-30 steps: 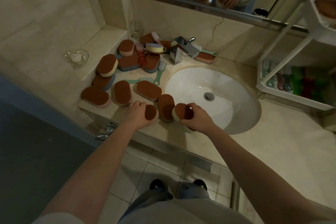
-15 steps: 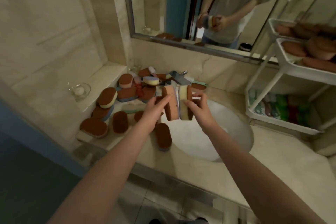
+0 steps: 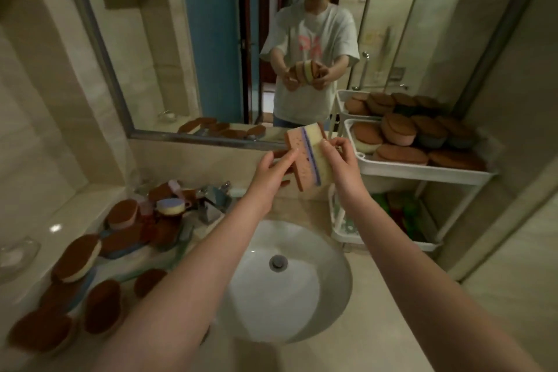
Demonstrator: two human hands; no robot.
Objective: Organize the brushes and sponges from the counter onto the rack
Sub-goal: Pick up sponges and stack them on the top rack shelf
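Note:
Two sponges (image 3: 308, 160) are pressed side by side on edge, one pink, one yellow with a purple stripe, in the air above the sink. My left hand (image 3: 271, 175) holds the pink one from the left, and my right hand (image 3: 339, 160) grips the yellow one from the right. They hang just left of the white rack (image 3: 422, 173), whose top shelves carry several brown-topped sponges (image 3: 401, 136). Several more sponges (image 3: 120, 238) and a few brushes lie in a heap on the counter at the left.
The white sink basin (image 3: 287, 290) is below my arms, with the chrome faucet (image 3: 214, 196) behind it. Coloured brushes (image 3: 395, 214) fill the rack's bottom shelf. A glass dish (image 3: 15, 253) sits on the left ledge. The wall mirror (image 3: 211, 39) reflects a person.
Both hands lifted a sponge each off the counter's front edge, brought them together, and carried the pair up and to the right toward the rack.

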